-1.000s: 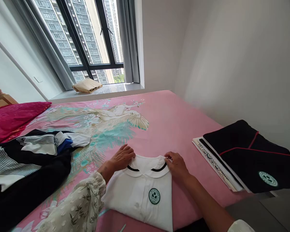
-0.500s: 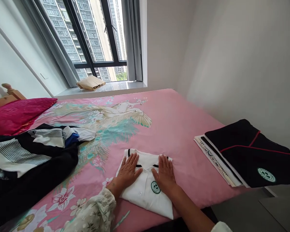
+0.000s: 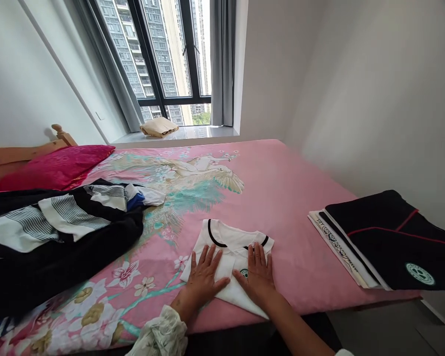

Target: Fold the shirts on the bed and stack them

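Observation:
A white polo shirt (image 3: 237,237) with black stripes along its collar lies folded on the pink bed near the front edge. My left hand (image 3: 204,274) rests flat on the shirt's left side, fingers spread. On the right side, my right hand (image 3: 257,277) presses flat, its fingers stretched toward the collar. Between the hands a round green badge on the shirt is partly covered by my right hand. Neither hand grips anything.
A stack of folded clothes (image 3: 385,247), black with red piping on top, sits at the bed's right edge. Loose black, white and striped clothes (image 3: 77,222) lie on the left. Behind them are a magenta pillow (image 3: 59,168) and a wooden headboard (image 3: 22,151).
Both hands have slid down from the collar toward the shirt's middle, staying flat. The collar now shows more fully. The view has turned slightly left.

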`<state>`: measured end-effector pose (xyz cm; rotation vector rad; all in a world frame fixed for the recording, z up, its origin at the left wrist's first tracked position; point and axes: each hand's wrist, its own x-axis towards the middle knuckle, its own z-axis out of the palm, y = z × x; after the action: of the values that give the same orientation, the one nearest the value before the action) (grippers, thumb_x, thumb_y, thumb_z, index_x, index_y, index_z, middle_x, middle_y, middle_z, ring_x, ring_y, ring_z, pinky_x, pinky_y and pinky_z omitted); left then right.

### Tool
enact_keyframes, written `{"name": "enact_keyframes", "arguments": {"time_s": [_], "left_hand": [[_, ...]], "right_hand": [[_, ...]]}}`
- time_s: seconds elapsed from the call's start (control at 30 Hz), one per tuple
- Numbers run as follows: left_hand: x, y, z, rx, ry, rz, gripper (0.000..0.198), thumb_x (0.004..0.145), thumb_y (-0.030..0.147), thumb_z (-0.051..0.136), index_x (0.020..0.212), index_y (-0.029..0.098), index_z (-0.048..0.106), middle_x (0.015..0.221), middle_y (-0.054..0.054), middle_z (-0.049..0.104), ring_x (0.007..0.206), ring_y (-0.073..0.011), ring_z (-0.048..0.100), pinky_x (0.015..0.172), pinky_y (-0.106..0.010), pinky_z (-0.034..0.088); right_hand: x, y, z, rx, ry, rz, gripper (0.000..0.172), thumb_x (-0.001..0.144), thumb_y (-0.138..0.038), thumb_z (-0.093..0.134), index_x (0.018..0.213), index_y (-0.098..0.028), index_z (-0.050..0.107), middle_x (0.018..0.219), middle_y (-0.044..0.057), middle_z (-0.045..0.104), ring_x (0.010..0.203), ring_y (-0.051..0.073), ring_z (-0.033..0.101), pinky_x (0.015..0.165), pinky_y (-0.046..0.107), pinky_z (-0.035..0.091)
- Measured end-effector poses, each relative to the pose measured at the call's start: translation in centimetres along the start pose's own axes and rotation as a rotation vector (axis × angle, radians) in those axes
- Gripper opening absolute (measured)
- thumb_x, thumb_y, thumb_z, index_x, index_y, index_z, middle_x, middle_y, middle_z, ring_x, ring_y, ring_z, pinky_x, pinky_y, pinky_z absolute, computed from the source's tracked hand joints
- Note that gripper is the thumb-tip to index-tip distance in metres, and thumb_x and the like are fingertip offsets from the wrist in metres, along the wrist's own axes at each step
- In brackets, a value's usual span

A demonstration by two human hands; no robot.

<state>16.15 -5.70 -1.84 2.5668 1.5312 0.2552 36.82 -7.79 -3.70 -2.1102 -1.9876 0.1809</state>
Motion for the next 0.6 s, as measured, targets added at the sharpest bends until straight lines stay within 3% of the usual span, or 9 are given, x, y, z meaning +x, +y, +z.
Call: {"name": "enact_keyframes", "arguments": {"time_s": [0.13, 0.23, 0.43, 0.53, 0.6], "left_hand": [[-1.4, -0.5, -1.2, 0.020, 0.087, -0.064, 0.080, 0.076, 0.063, 0.049, 0.143, 0.028, 0.025, 0.153, -0.011, 0.017, 0.139, -0.0321, 0.013, 0.109, -0.059, 0.000], [-2.9, -0.5, -1.5, 0.043, 0.133, -0.059, 0.074, 0.079, 0.059, 0.046, 0.143, 0.031, 0.022, 0.154, -0.008, 0.015, 0.140, -0.0294, 0.011, 0.109, -0.057, -0.005], [-3.7, -0.5, -0.4, -0.025, -0.016, -0.117, 0.063, 0.083, 0.054, 0.044, 0.140, 0.035, 0.029, 0.152, -0.005, 0.021, 0.139, -0.0300, 0.015, 0.107, -0.063, -0.001], [-3.9, -1.5, 0.0, -0.084, 0.073, -0.215, 0.061, 0.082, 0.051, 0.045, 0.138, 0.029, 0.037, 0.151, -0.008, 0.025, 0.139, -0.0310, 0.018, 0.109, -0.060, 0.010], [-4.1, -2.6, -0.1, -0.155, 0.188, -0.356, 0.058, 0.082, 0.047, 0.043, 0.133, 0.020, 0.043, 0.146, -0.013, 0.035, 0.135, -0.0299, 0.027, 0.109, -0.053, 0.021]], "right_hand": [[-1.1, -0.4, -1.8, 0.013, 0.029, 0.003, 0.095, 0.077, -0.071, 0.036, 0.146, -0.010, 0.013, 0.152, 0.015, 0.006, 0.140, 0.030, -0.002, 0.109, 0.054, -0.004], [-2.9, -1.2, -2.1, 0.030, 0.048, -0.133, 0.092, 0.076, -0.070, 0.040, 0.146, -0.017, 0.015, 0.153, 0.011, 0.006, 0.140, 0.030, -0.002, 0.109, 0.054, -0.005], [-4.4, -1.4, -0.6, 0.156, -0.070, -0.253, 0.087, 0.074, -0.068, 0.048, 0.144, -0.022, 0.026, 0.152, 0.010, 0.011, 0.140, 0.032, 0.004, 0.109, 0.056, -0.002], [-4.4, 0.6, -0.5, 0.362, 0.067, -0.135, 0.074, 0.078, -0.059, 0.048, 0.139, -0.020, 0.034, 0.151, 0.011, 0.020, 0.139, 0.031, 0.013, 0.111, 0.053, 0.012], [-4.6, 2.3, -0.8, 0.610, 0.170, 0.101, 0.070, 0.078, -0.057, 0.046, 0.133, -0.015, 0.040, 0.145, 0.016, 0.031, 0.135, 0.031, 0.025, 0.108, 0.050, 0.024]]}}
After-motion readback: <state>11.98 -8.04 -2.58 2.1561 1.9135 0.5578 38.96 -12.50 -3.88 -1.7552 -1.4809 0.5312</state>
